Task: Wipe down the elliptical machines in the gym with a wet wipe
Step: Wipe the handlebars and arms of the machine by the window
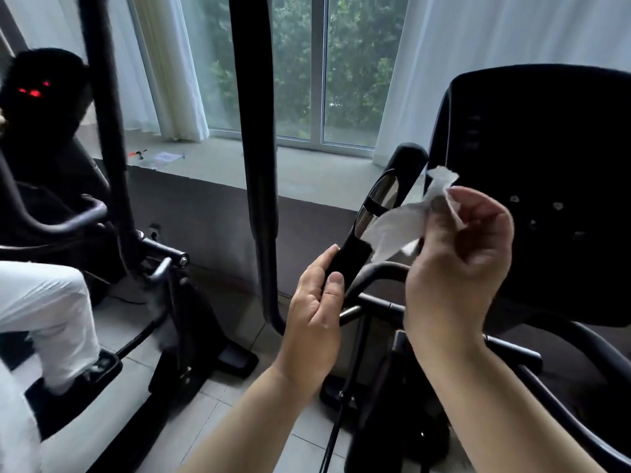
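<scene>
Beside the console (546, 165), my left hand (314, 302) grips the black handle (351, 257), fingers (322, 262) curled round it; my right hand (457, 264) pinches the crumpled wet wipe (396, 227) just beside it.

We are in a gym. An elliptical machine (546, 165) stands before us, with a second machine (44, 131) beside it, on a tiled floor (239, 397).

I see my left hand (314, 308) and right hand (457, 261) bare, with short, plain nails. The left forearm (246, 421) and right forearm (495, 404) are bare too, up to the edge of view.
</scene>
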`<act>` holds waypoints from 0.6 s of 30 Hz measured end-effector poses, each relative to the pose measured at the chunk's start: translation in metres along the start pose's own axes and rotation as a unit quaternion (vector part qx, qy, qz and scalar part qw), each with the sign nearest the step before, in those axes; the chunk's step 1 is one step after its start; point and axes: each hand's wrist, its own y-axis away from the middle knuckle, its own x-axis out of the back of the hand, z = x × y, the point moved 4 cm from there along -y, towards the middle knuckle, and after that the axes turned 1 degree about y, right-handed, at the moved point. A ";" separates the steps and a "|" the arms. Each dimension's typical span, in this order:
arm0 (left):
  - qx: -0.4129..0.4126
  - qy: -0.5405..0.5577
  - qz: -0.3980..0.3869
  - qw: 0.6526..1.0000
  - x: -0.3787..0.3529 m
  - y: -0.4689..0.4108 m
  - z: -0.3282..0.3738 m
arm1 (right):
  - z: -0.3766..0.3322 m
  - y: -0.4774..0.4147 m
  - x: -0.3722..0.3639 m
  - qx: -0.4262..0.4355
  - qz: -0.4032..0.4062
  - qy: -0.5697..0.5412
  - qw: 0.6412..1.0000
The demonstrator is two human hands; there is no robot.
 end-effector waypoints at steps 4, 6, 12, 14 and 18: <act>-0.008 0.025 0.006 1.000 0.002 -0.001 0.011 | 0.019 0.005 -0.016 0.176 -0.135 0.203 0.954; -0.003 0.054 -0.007 0.999 0.002 -0.003 0.017 | 0.029 0.021 -0.021 0.196 -0.213 0.275 0.917; 0.007 0.097 -0.004 0.995 0.004 -0.007 0.027 | 0.023 0.021 -0.016 0.242 -0.211 0.287 0.903; 0.008 0.093 0.006 0.996 0.004 -0.007 0.028 | 0.017 0.013 -0.017 0.261 -0.203 0.309 0.892; 0.028 0.120 -0.010 0.992 0.001 -0.006 0.028 | 0.021 0.034 -0.028 0.296 -0.294 0.397 0.817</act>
